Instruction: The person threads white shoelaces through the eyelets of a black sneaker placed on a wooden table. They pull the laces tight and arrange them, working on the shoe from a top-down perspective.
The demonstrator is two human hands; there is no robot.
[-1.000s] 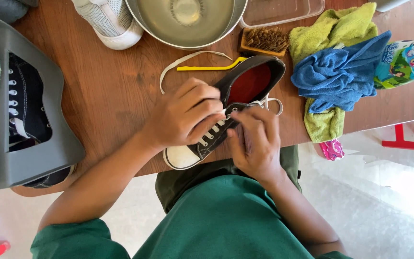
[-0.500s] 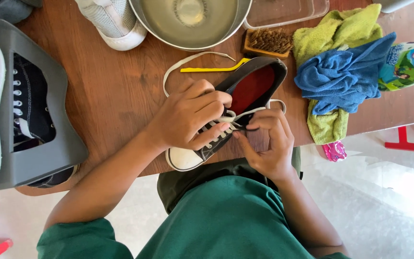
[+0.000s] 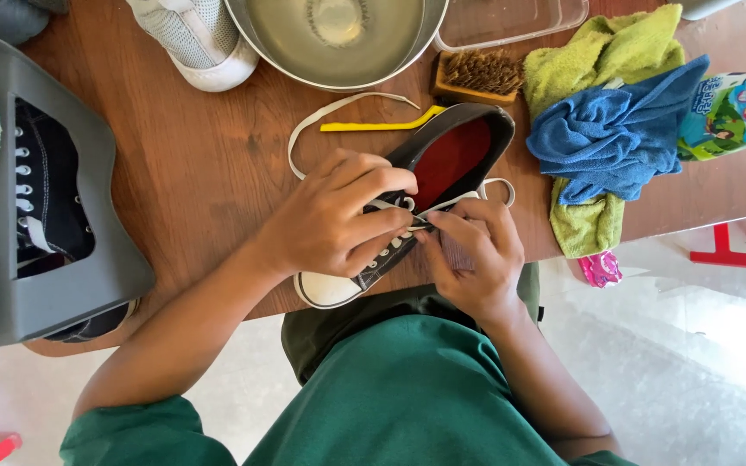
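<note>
A black canvas sneaker (image 3: 442, 185) with a white rubber toe cap and a red lining is laid at the near edge of a wooden table (image 3: 192, 164), its toe pointed toward the person. The front of the shoe is covered by the left hand (image 3: 338, 220), whose fingers are curled down over the eyelets. The right hand (image 3: 477, 250) is closed to a narrow pinch on the white shoelace (image 3: 455, 203) beside the tongue; how far the lace is threaded cannot be told, since the fingers hide it. A loose flat length of lace (image 3: 330, 116) is curved across the wood behind the shoe, next to a thin yellow strip (image 3: 382, 125).

A round metal bowl (image 3: 338, 43) is set at the far edge, with what appears to be cloudy water in it. Beside it are seen a bristle brush (image 3: 477, 73) with a wooden back and a clear shallow plastic tray (image 3: 511, 17). A crumpled blue cloth (image 3: 615, 138) is heaped on a green towel (image 3: 597, 52). At the left, a grey moulded tray (image 3: 105, 259) holds a second black laced sneaker (image 3: 45, 198). A white mesh sneaker (image 3: 196, 39) lies near the bowl.
</note>
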